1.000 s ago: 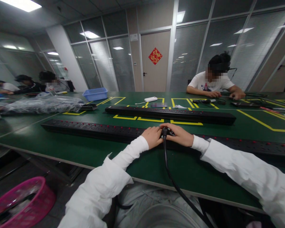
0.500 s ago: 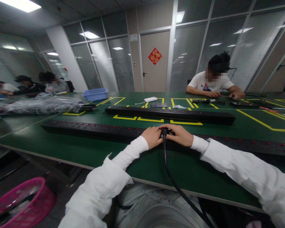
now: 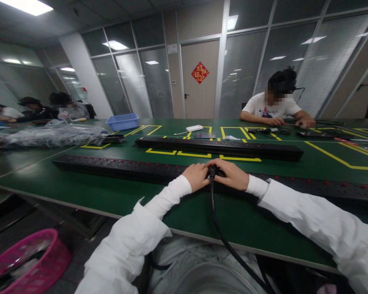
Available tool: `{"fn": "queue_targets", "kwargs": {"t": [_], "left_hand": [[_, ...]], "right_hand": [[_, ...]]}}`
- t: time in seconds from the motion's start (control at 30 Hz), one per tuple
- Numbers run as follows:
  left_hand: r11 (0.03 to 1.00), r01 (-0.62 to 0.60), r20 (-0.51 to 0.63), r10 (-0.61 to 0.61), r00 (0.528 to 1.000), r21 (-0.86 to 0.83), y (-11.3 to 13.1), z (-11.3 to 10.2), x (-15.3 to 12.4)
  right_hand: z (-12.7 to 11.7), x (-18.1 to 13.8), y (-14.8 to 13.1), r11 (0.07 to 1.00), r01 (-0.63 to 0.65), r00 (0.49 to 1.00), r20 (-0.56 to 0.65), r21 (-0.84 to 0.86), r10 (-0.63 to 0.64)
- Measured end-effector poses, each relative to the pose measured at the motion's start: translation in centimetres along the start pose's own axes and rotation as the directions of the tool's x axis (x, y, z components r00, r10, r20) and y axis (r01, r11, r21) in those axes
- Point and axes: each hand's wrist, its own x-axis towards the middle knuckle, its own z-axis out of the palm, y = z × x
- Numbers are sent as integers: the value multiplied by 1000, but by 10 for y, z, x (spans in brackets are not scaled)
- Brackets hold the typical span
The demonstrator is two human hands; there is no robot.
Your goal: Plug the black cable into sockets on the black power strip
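A long black power strip (image 3: 119,165) with a row of small red buttons lies across the table in front of me. At its middle, a black power plug (image 3: 212,170) sits upright against the socket face, its thick cord (image 3: 215,208) running down to my lap. My left hand (image 3: 196,177) rests over the strip, with its thumb side closed against the plug's left. From the right, my right hand (image 3: 233,174) curls its fingers and thumb around the same plug. The plug's prongs are hidden. Behind lies a second black power strip (image 3: 217,148), which neither hand touches.
A white power strip (image 3: 194,128) and a blue bin (image 3: 122,122) stand farther back. Clear plastic wrapping (image 3: 58,135) covers the table's left. Opposite me sits a person (image 3: 276,106) in a white shirt. A pink basket (image 3: 33,265) is on the floor at left.
Both hands stay at the plug, with only a slight shift of the right fingers over its top. The strips have barely moved.
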Motion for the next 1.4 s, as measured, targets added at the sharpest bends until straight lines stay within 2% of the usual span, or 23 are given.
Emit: {"fn": "queue_targets", "kwargs": {"t": [0.3, 0.47, 0.63, 1.07, 1.4], "left_hand": [[1000, -4, -17, 4, 1000, 2, 0, 1, 0], [1000, -10, -40, 11, 999, 7, 1, 2, 0], [1000, -13, -31, 13, 999, 22, -1, 4, 1], [1000, -2, -36, 2, 999, 13, 0, 2, 0], [1000, 0, -28, 0, 1000, 1, 1, -1, 0]], "right_hand": [[0, 0, -1, 1000, -12, 1000, 12, 26, 12], [1, 0, 4, 997, -74, 996, -41, 40, 75], [2, 1, 5, 999, -42, 999, -2, 35, 42], [-1, 0, 2, 998, -60, 998, 4, 34, 60], [-5, -5, 1, 996, -82, 996, 21, -32, 82]]}}
